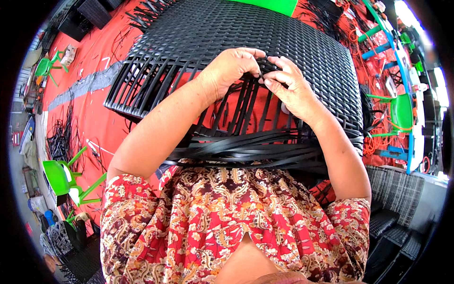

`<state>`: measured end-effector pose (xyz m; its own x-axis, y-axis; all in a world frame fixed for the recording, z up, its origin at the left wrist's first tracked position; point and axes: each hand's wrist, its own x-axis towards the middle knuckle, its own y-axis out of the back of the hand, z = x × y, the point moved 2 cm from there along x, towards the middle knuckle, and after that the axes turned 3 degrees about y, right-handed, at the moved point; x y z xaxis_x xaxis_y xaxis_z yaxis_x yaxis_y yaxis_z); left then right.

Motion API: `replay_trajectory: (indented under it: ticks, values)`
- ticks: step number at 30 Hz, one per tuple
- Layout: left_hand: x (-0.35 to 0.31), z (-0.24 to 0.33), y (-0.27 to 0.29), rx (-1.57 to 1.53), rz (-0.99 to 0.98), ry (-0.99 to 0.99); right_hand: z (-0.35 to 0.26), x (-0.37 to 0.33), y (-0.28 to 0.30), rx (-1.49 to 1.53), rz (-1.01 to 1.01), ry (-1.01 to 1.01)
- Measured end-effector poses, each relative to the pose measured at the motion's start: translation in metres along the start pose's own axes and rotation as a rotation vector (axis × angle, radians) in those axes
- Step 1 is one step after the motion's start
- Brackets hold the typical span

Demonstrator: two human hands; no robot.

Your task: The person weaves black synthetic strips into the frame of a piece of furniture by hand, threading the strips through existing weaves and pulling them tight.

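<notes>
- Left grip (234, 68): fingertips pinching a thin black strip (261, 76).
- Right grip (289, 87): fingers bent just beside that strip; I cannot tell whether pinching.
- Black woven panel (293, 40): under and beyond both.

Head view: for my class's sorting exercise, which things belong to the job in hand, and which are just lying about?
Job in hand:
woven panel
left hand and right hand, fingers at the weave
loose black strips along the panel's near side

Apparently just lying about:
right green chair
near-left green chair
far-left green chair
</notes>
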<state>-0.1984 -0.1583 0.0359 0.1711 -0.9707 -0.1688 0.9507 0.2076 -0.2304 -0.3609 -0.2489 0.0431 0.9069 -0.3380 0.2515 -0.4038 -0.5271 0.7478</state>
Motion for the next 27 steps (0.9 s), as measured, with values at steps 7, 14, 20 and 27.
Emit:
replay_trajectory:
  ticks: [7,14,20,27]
  values:
    - [-0.023,0.008,0.015,1.005,0.212,-0.356,-0.001,0.007,0.001,0.267,-0.097,-0.177]
    - [-0.036,-0.009,0.011,1.433,0.181,-0.209,0.000,0.008,-0.002,0.302,-0.145,-0.223]
    - [-0.027,-0.019,0.018,1.211,0.217,-0.225,0.003,0.008,-0.011,0.085,-0.131,-0.172]
    - [-0.013,-0.015,0.023,1.121,0.155,-0.176,-0.005,0.008,-0.014,-0.116,-0.073,-0.128]
